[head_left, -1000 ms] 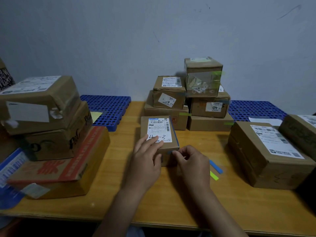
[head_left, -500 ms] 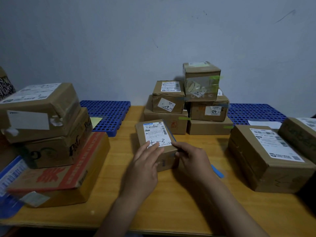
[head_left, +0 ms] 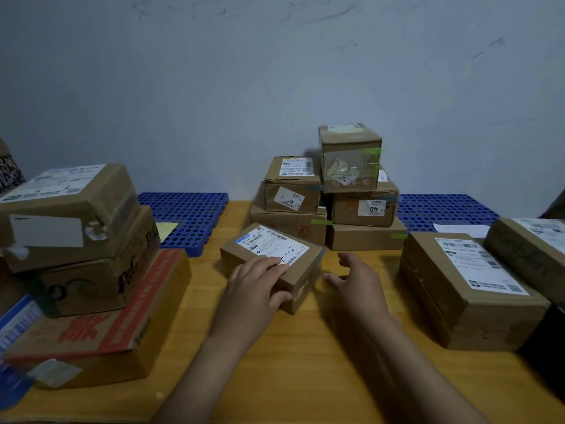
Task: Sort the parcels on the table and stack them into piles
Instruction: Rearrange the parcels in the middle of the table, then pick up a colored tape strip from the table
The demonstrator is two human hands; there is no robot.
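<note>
Since half a second ago my right hand (head_left: 356, 283) has let go of the small box (head_left: 269, 249) and hangs just right of it, fingers spread, holding nothing. The box has turned askew at the middle of the table (head_left: 305, 362), near the far pile (head_left: 360, 237). My left hand (head_left: 255, 289) grips it, fingers across the label, thumb on the near side.

Left hand (head_left: 253, 289) holds the small parcel (head_left: 272, 243), right hand (head_left: 359, 286) spread beside it.
</note>
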